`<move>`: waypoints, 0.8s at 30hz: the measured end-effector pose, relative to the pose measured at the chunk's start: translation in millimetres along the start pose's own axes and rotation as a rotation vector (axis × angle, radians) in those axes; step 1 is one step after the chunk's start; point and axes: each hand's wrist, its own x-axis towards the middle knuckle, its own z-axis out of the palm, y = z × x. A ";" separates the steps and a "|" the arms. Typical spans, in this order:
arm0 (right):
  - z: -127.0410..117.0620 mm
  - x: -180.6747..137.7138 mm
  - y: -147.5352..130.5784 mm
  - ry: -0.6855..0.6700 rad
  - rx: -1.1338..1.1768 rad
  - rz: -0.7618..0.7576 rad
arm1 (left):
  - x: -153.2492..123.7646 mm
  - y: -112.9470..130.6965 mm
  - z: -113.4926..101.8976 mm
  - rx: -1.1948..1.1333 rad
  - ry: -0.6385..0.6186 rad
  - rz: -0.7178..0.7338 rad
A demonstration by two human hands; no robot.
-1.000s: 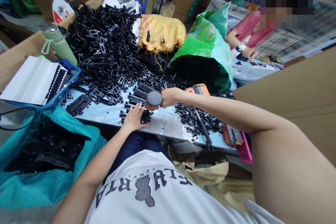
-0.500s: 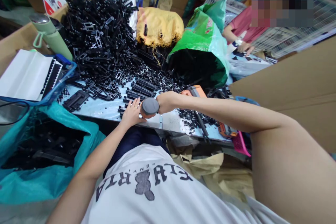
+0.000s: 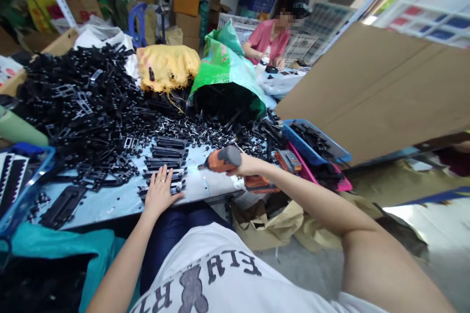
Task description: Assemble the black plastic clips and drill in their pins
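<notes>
My left hand lies with its fingers stretched out over the near end of a row of black plastic parts on the bench. A ring shows on one finger. My right hand is closed around the grip of an orange and grey cordless drill. The drill's tip points left, over the bench and apart from the parts. Beyond both hands lie scattered screws and small black pieces. A big heap of black plastic pieces rises behind my left hand.
A green sack opens toward me behind the screws, beside a yellow sack. Blue and pink baskets stand at the right. A teal bag hangs at lower left. A co-worker sits at the back.
My right hand has drawn the drill to the right, away from my left hand, and its body has tipped to lie sideways. The view has swung right. My left hand stays on the parts.
</notes>
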 end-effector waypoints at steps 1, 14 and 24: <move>-12.3 -6.9 21.8 0.088 0.104 0.056 | 0.4 -0.1 0.9 0.010 -0.004 0.000; -108.2 4.6 181.2 0.449 0.374 0.829 | -0.2 1.5 -7.1 0.014 0.043 0.093; -96.5 -0.9 208.4 0.555 0.387 0.838 | -54.8 -42.6 -33.5 0.036 0.266 -0.162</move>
